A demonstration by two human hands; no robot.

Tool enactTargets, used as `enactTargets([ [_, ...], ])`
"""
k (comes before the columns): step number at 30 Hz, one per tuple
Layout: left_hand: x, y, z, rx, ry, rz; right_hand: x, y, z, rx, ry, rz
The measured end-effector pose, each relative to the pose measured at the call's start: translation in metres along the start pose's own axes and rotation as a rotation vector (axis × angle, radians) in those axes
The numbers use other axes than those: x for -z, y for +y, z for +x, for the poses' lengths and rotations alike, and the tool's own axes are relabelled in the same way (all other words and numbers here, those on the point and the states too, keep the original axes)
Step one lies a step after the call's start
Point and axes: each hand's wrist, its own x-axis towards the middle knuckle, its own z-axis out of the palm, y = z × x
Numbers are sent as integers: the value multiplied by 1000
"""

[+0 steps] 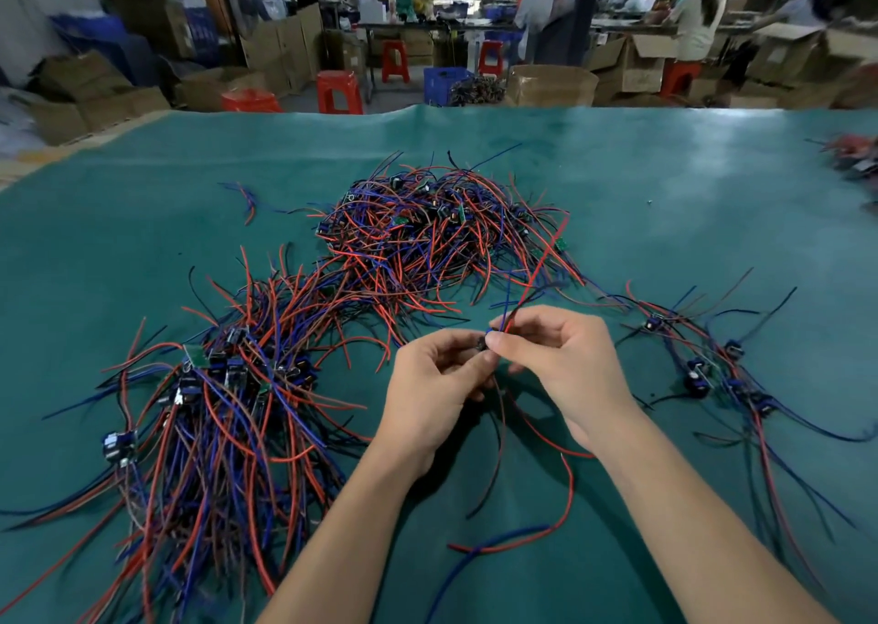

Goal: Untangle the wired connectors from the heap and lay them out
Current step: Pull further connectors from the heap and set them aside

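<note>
While pinched together — both hands (499, 367) on one wired connector (483, 342).

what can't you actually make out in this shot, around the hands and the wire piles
- Head view: the small dark part pinched between the left hand and right hand is mostly covered by fingertips, so its type is unclear.
- The near-left bundle runs off the bottom edge.
- The pile at the far right is blurred and cut by the frame edge.
- Board markings in the middle heap are too small to read.
</note>
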Motion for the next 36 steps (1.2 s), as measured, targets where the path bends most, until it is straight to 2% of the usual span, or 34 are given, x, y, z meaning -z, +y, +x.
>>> enactTargets([
  [7,-1,2,-2,61,-25,-57,3,-3,2,-111,13,232],
  [16,-2,6,-4,28,-85,78,7,-2,2,-50,-26,91],
  [20,-2,5,-4,48,-71,42,8,1,3,-9,-13,3],
  [25,-2,7,-2,101,-26,-39,10,-3,2,-106,-72,262],
  [32,-1,9,-4,135,-68,-28,7,-7,1,-74,-61,148],
  [36,-1,12,-5,128,-108,-27,8,-10,2,-163,-62,274],
])
